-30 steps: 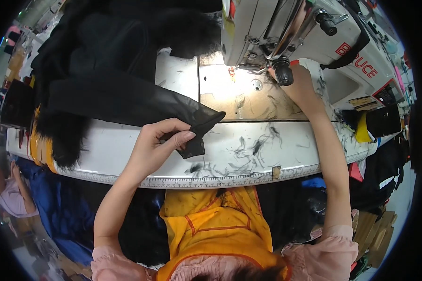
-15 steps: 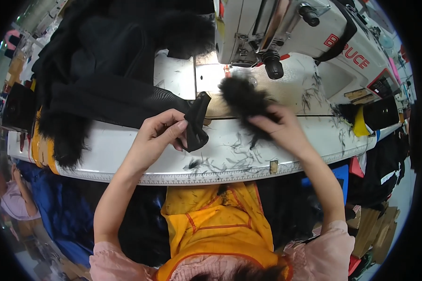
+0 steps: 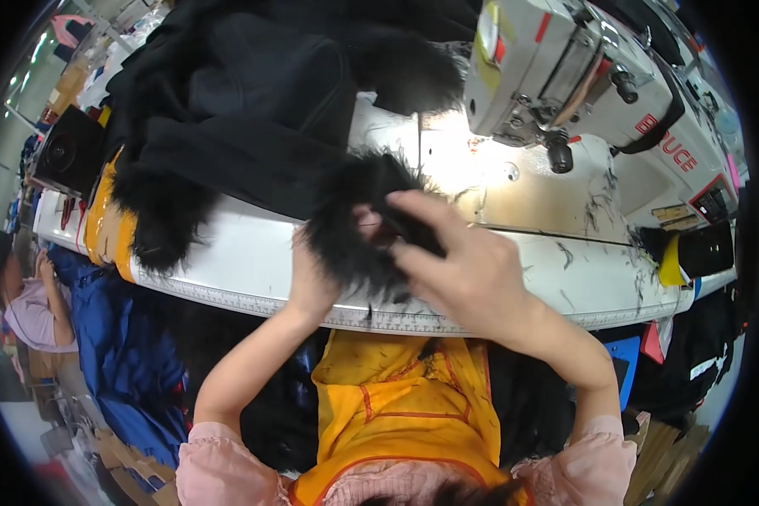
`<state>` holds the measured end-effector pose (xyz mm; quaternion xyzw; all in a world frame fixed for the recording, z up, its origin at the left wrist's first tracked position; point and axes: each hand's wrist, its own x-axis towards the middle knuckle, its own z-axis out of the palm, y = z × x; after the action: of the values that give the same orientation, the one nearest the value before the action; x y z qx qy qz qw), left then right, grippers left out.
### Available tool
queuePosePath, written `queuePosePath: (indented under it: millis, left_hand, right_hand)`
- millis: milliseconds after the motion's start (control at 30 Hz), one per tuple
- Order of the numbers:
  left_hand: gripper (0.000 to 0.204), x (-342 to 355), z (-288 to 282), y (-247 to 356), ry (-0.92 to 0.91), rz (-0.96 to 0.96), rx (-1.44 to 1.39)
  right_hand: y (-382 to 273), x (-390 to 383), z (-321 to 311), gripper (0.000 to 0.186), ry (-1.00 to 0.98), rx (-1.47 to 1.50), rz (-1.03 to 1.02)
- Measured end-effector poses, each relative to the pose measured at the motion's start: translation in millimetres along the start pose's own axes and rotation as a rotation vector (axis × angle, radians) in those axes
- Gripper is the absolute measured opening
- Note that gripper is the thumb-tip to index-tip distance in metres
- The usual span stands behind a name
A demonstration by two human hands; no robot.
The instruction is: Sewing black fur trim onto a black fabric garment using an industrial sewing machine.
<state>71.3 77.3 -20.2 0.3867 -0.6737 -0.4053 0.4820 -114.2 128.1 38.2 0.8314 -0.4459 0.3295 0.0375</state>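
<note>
A fluffy black fur cuff (image 3: 339,244) hangs over the table's near edge, at the end of a black garment's sleeve (image 3: 240,160). From the right, my right hand (image 3: 472,266) grips it, thumb and fingers closed at its inner edge. My left hand (image 3: 312,274) is behind and under the fur on the left, with most of its fingers covered. A fingertip shows through the middle of the fur, beside dark fabric. The sleeve end between my hands is largely hidden by the fur.
A white sewing machine (image 3: 557,84) stands at the back right, its bed (image 3: 557,198) lit and strewn with fur wisps. More black fur (image 3: 173,219) hangs at the left edge. A ruler strip (image 3: 228,299) follows the table front. At far left sits another person (image 3: 38,304).
My right hand has brought the fur leftward to my left hand, and the fur now surrounds the sleeve end area. The view has shifted, so the machine appears farther right.
</note>
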Motion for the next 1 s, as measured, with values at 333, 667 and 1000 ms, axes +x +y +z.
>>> queuePosePath:
  millis: [333,667,1000]
  left_hand:
    - [0.037,-16,-34,47,-0.007,0.394,0.304]
    - [0.021,13,-49,71,-0.544,0.505,0.661]
    - [0.014,19,-35,83,-0.427,0.556,0.675]
  right_hand:
    - [16,24,-7,0.014,0.107,-0.182,-0.157]
    - [14,12,-15,0.017,-0.461,0.134,-0.377]
    - [14,9,-25,0.02,-0.531,0.687,0.173]
